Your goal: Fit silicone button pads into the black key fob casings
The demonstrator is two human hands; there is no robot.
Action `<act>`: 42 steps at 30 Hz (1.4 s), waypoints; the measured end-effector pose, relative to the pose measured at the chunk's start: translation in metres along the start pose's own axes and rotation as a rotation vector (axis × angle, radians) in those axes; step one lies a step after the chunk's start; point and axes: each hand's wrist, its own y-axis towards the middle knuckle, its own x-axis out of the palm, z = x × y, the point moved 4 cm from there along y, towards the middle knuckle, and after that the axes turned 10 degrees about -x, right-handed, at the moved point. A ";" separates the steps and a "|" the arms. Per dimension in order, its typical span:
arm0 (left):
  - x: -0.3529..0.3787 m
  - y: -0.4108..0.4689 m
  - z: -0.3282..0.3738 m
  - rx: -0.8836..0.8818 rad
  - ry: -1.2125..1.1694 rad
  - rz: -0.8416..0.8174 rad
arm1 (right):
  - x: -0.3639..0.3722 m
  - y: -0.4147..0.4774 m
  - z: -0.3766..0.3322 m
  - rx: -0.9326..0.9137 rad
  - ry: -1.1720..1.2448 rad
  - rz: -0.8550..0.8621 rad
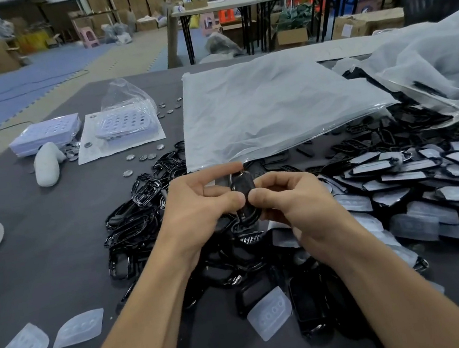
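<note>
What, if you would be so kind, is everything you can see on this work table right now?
held casing: one, black, pinched between both hands
casing pile: many, black, centre of table
white-faced casings: many, black with whitish faces, right side
loose silicone pads: at least three, translucent white, near edge
coin cells: many, silver, far left
plastic bags: two, translucent, behind the hands and far right
table: one, dark grey, beneath everything
left hand: one, pinching held casing
right hand: one, pinching held casing

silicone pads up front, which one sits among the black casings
The pad at bottom centre, against the casing pile; the other two lie on bare table.
</note>
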 end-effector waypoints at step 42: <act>0.001 0.008 -0.018 -0.133 -0.061 0.307 | -0.030 -0.003 -0.033 -0.340 -1.175 0.132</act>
